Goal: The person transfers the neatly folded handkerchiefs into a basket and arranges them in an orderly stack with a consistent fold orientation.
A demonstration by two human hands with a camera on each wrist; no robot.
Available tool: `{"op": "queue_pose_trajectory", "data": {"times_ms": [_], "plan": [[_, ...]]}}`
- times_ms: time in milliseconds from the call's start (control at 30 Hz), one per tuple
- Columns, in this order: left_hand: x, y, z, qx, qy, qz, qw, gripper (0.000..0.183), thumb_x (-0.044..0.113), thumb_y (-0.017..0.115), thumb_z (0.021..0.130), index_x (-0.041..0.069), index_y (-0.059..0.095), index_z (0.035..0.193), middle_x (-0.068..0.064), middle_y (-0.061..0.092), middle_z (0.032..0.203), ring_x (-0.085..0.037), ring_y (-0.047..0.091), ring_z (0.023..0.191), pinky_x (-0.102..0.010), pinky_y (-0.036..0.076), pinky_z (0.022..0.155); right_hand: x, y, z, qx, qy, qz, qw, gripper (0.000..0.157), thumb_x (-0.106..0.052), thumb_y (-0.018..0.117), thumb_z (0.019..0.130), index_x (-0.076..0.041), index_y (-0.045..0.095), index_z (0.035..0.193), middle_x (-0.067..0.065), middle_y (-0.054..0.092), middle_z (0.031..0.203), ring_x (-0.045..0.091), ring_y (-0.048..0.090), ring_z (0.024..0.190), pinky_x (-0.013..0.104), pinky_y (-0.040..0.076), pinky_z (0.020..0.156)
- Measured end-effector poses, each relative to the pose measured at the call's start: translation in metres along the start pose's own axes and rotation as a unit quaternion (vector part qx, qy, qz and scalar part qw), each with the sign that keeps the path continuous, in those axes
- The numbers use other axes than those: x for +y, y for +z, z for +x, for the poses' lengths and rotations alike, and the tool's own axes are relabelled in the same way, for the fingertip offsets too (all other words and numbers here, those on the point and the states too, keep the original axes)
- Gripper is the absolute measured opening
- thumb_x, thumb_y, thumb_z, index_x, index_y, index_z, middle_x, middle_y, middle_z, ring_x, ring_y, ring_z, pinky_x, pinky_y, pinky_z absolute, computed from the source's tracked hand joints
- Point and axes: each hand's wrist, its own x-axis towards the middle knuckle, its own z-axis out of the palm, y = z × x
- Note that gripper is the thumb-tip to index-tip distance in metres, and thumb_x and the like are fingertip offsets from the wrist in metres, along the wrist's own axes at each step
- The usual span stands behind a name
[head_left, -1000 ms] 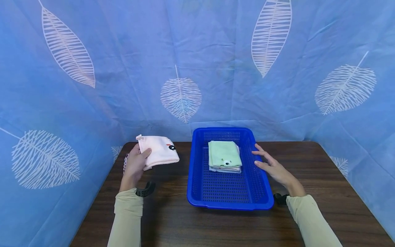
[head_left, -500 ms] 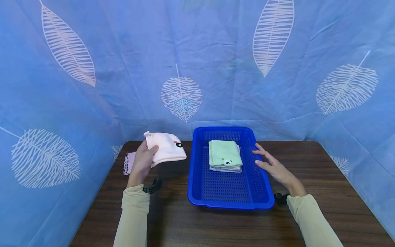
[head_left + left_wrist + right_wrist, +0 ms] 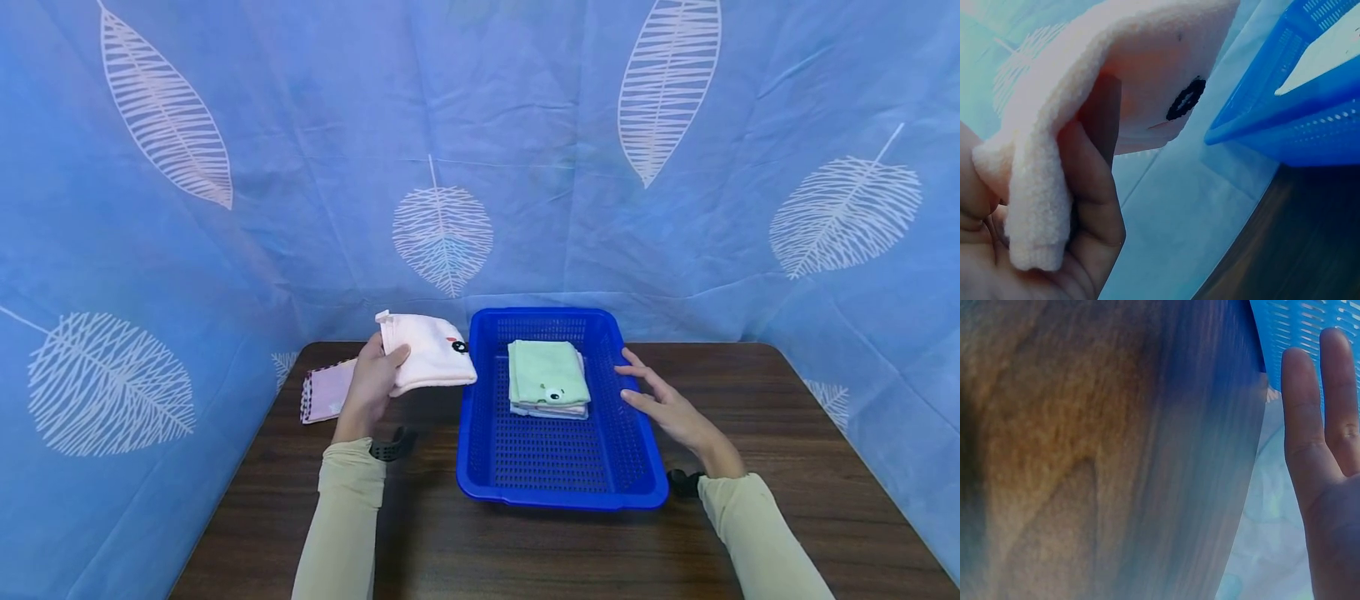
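Pinched in the left hand (image 3: 372,385), the pink cloth (image 3: 431,358) has moved right, near the basket's (image 3: 562,500) left rim — closer to the stacked cloths (image 3: 547,373) inside — the right hand (image 3: 672,410) spread by the right rim.

This is a curtained-off work nook, its building type impossible to tell, where creased blue fabric hangings (image 3: 525,208) printed with white leaf outlines (image 3: 443,237) enclose a dark brown wood-grain table (image 3: 570,550) on three sides.
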Motion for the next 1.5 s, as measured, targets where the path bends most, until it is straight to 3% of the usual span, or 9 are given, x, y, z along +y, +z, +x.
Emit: {"op": "queue_pose_trajectory", "data": {"times_ms": [400,1067,1267,1500], "plan": [[0.0,0.024,0.007,-0.01,-0.019,-0.017,0.9996,0.04,0.015,0.049,0.107,0.009,0.044,0.146,-0.002,0.064,0.089,-0.012,0.068,0.067,-0.027,0.055,0.058,-0.002,-0.001,0.0,-0.001,0.002,-0.006,1.0,0.052,-0.027,0.049,0.108,-0.012,0.035,0.156,0.0,-0.002,0.175,0.048,-0.005,0.158,0.085,0.013,0.109],[-0.007,0.062,0.014,-0.044,-0.001,-0.018,0.9989,0.037,0.009,0.048,0.106,0.005,0.046,0.143,-0.002,0.063,0.079,-0.011,0.059,0.057,-0.025,0.04,0.047,-0.002,0.001,0.001,0.004,0.01,-0.013,1.0,0.052,-0.029,0.049,0.108,-0.014,0.035,0.156,0.001,-0.001,0.175,0.049,-0.003,0.157,0.086,0.013,0.108],[-0.009,0.075,0.017,-0.045,0.004,-0.015,0.9988,0.042,0.008,0.048,0.106,0.002,0.043,0.147,-0.007,0.066,0.095,-0.01,0.065,0.066,-0.024,0.052,0.057,0.0,0.002,-0.001,0.004,-0.002,-0.007,1.0,0.051,-0.026,0.048,0.109,-0.011,0.035,0.155,0.003,-0.002,0.175,0.05,-0.004,0.157,0.086,0.014,0.108],[-0.005,0.086,0.016,-0.034,-0.005,-0.02,0.9992,0.041,0.012,0.052,0.106,0.003,0.046,0.145,-0.01,0.067,0.103,-0.01,0.067,0.072,-0.025,0.053,0.06,-0.001,0.002,-0.001,0.005,-0.002,-0.01,1.0,0.051,-0.026,0.048,0.109,-0.011,0.036,0.156,0.002,-0.001,0.175,0.05,-0.004,0.157,0.087,0.013,0.107]]}}
